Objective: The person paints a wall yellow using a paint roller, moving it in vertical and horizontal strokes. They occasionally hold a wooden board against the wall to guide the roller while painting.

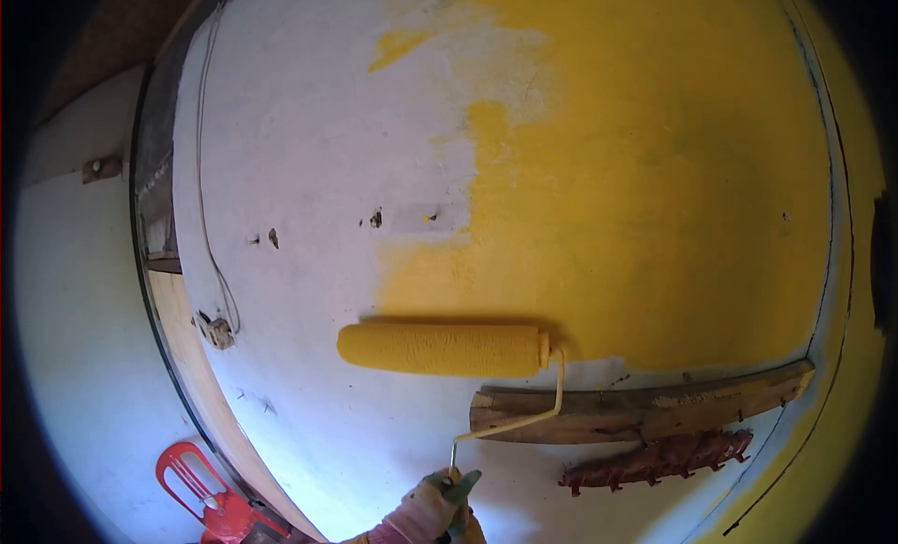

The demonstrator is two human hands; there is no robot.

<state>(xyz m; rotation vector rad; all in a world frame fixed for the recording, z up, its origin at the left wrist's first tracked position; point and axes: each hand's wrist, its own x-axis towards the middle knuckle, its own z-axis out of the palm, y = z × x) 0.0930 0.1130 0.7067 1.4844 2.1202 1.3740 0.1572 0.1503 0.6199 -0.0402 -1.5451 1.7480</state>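
Observation:
My left hand (426, 511), in a pale pinkish glove with green at the fingers, comes in from the bottom edge and is closed round the handle of a paint roller. The wide, yellow-coated roller sleeve (440, 348) lies level against the wall, over the lower border of the paint. Its bent frame (510, 425) runs down from the sleeve's right end to my hand. Yellow paint (655, 198) covers the wall's right part; the left part (290, 142) is whitish. A small yellow shape beside the grip is cut off, and I cannot make it out. My right hand is not discernible.
A wooden board (645, 404) is fixed to the wall at lower right, with a dark red hook rack (659, 460) below. A cable runs down to a socket (218, 332) at left. A red plastic chair (210, 497) stands at lower left. Small holes mark the wall.

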